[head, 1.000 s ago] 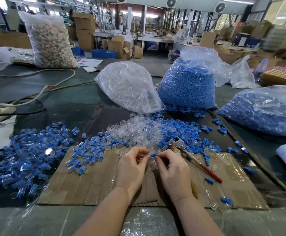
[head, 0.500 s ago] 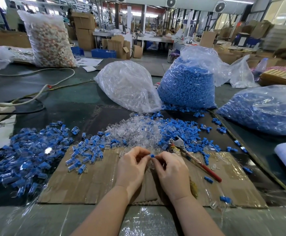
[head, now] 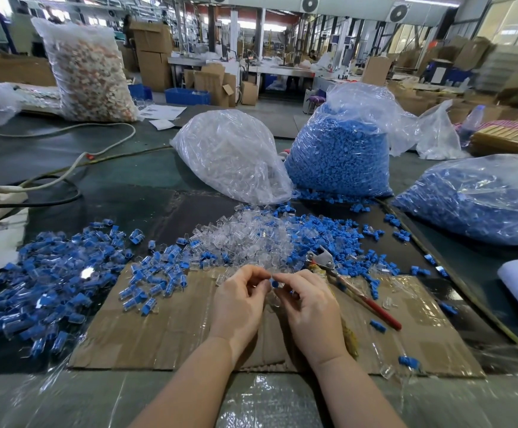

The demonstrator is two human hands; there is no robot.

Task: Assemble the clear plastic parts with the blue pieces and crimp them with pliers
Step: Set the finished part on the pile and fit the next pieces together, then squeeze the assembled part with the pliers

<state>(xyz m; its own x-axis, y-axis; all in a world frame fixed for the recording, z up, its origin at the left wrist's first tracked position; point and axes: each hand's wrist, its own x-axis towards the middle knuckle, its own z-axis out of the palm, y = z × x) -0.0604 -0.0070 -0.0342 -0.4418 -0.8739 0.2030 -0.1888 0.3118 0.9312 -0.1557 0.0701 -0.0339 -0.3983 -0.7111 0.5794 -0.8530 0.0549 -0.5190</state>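
Both hands pinched one blue piece (head: pixel 274 283) between them: left hand (head: pixel 239 304), right hand (head: pixel 310 307). Pliers (head: pixel 348 285) lay just right of the right hand, handles toward the person.

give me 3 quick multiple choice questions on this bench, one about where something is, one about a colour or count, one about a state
1. Where do the pliers lie?
A. right of the hands, on the cardboard
B. inside the clear bag
C. on the white cloth at left

2. What colour are the plier handles?
A. green
B. red
C. black

3. What are the hands doing?
A. both resting flat
B. right hand gripping the pliers
C. both pinching a small blue piece between them

Answers:
1 A: the pliers rest on the cardboard, right of the right hand.
2 B: the handle is red.
3 C: left hand and right hand meet at the blue piece.
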